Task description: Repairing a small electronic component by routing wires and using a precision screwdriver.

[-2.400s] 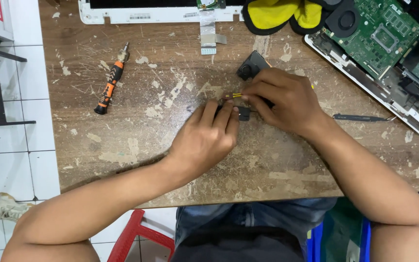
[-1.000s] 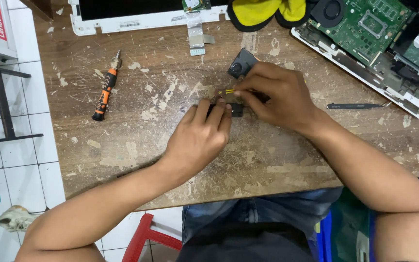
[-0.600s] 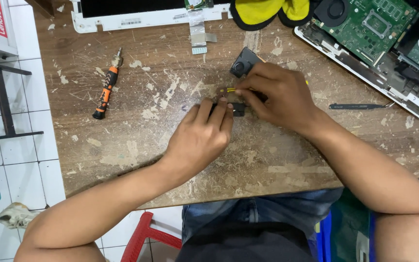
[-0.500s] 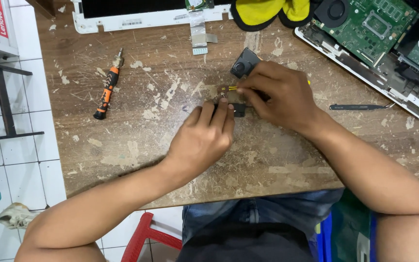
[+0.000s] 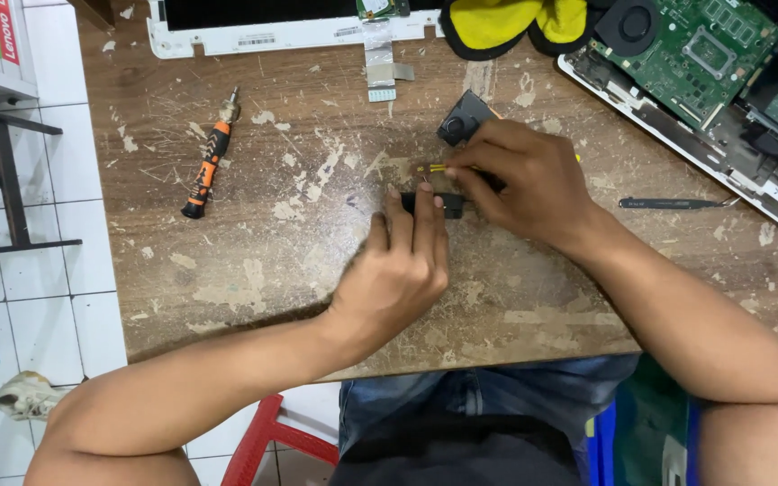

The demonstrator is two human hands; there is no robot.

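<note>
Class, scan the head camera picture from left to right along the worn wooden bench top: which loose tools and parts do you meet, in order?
Orange-and-black screwdriver → ribbon cable → small black part beside the right hand → slim black tool → opened laptop base with green circuit board.

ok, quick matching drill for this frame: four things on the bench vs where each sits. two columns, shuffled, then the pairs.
Things:
1. orange-and-black screwdriver
2. yellow cloth
3. green circuit board
4. small black part

Places:
A. top right, inside the opened laptop base
B. under the left hand's fingertips, mid table
C. lying alone, left part of the table
D. top edge, centre

Pairs: 1-C, 2-D, 3-A, 4-B
</note>
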